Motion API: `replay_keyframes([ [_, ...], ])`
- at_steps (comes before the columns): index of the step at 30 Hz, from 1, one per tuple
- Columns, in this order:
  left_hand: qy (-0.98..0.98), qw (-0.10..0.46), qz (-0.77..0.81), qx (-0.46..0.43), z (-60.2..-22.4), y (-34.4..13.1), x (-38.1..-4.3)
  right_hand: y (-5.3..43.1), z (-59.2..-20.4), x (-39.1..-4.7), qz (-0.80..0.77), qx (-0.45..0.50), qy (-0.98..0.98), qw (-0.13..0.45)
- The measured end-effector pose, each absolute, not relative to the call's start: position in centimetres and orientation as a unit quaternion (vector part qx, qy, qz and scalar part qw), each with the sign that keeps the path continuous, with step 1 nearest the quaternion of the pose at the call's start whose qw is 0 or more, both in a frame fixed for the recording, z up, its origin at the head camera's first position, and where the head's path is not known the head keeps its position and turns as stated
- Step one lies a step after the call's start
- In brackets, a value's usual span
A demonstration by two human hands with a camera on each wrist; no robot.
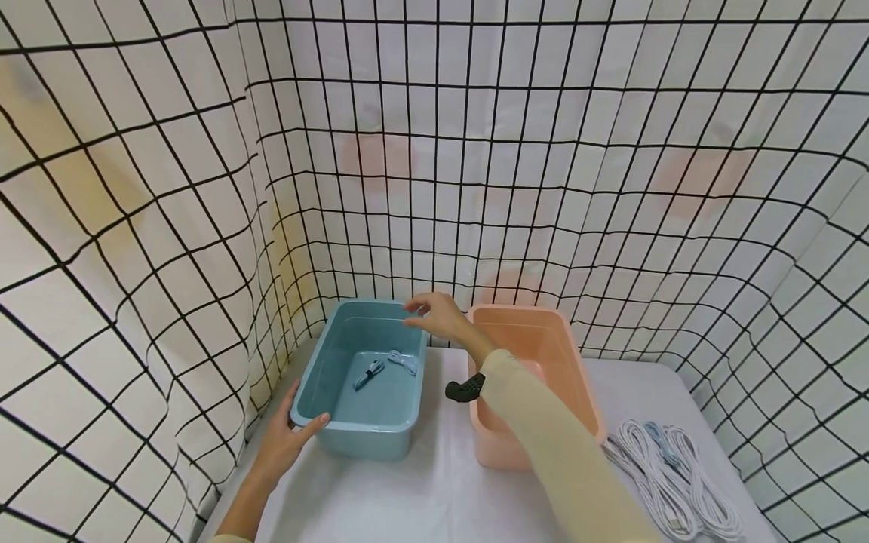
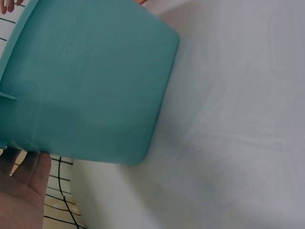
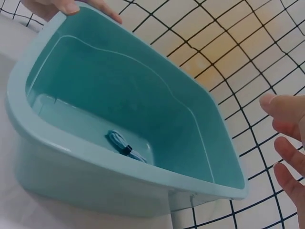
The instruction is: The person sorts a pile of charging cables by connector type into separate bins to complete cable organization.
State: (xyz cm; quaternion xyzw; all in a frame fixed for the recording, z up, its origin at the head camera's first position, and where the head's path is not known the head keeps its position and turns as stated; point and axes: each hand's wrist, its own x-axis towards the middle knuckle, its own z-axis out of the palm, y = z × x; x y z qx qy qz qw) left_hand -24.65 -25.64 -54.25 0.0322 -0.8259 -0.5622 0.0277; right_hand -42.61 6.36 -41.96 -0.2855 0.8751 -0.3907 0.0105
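A blue plastic bin [image 1: 366, 445] stands on the left of the table, with two small bundled cables inside: one bluish with a dark tie [image 1: 369, 375], one pale [image 1: 402, 363]. My left hand [image 1: 280, 445] holds its near left corner, thumb over the rim and fingers along the outer wall [image 2: 35, 171]. Above the far right end of the bin, my right hand [image 1: 440, 315] is raised with loosely bent fingers and holds nothing. In the right wrist view, those fingers [image 3: 286, 150] appear apart from the bin rim [image 3: 119, 167].
An orange bin [image 1: 505, 450] stands right of the blue one, partly behind my right sleeve. Farther right lie coiled white cables [image 1: 652, 475] and a small light-blue cable [image 1: 661, 443]. Black grid netting [image 1: 434, 181] encloses the table [image 1: 434, 483] at the back and sides.
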Motion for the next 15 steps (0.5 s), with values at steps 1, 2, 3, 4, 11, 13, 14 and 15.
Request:
replay_keyframes([
  [1, -0.826, 0.026, -0.562, 0.033, -54.3, -25.6, -24.6, 6.5, -42.0, -42.5, -0.39, -0.283, 0.876, 0.013],
  [2, -0.827, 0.026, -0.561, 0.034, -54.4, -25.6, -24.6, 6.6, -42.0, -42.3, -0.389, -0.281, 0.877, 0.015],
  [3, -0.827, 0.025, -0.56, 0.035, -54.4, -25.6, -24.6, 6.8, -42.0, -42.2, -0.388, -0.281, 0.878, 0.016],
  [4, -0.827, 0.025, -0.56, 0.034, -54.5, -25.5, -24.6, 6.9, -42.1, -42.1, -0.386, -0.282, 0.878, 0.017],
  [11, -0.826, 0.03, -0.563, 0.031, -54.7, -25.5, -24.6, 8.0, -42.6, -41.5, -0.392, -0.307, 0.867, 0.007],
  [13, -0.827, 0.032, -0.56, 0.031, -54.6, -25.5, -24.6, 8.3, -42.7, -41.4, -0.388, -0.308, 0.868, -0.001],
  [14, -0.828, 0.033, -0.56, 0.03, -54.5, -25.6, -24.6, 8.4, -42.7, -41.3, -0.388, -0.309, 0.869, -0.006],
  [15, -0.828, 0.034, -0.56, 0.028, -54.5, -25.6, -24.6, 8.6, -42.7, -41.2, -0.389, -0.307, 0.868, -0.009],
])
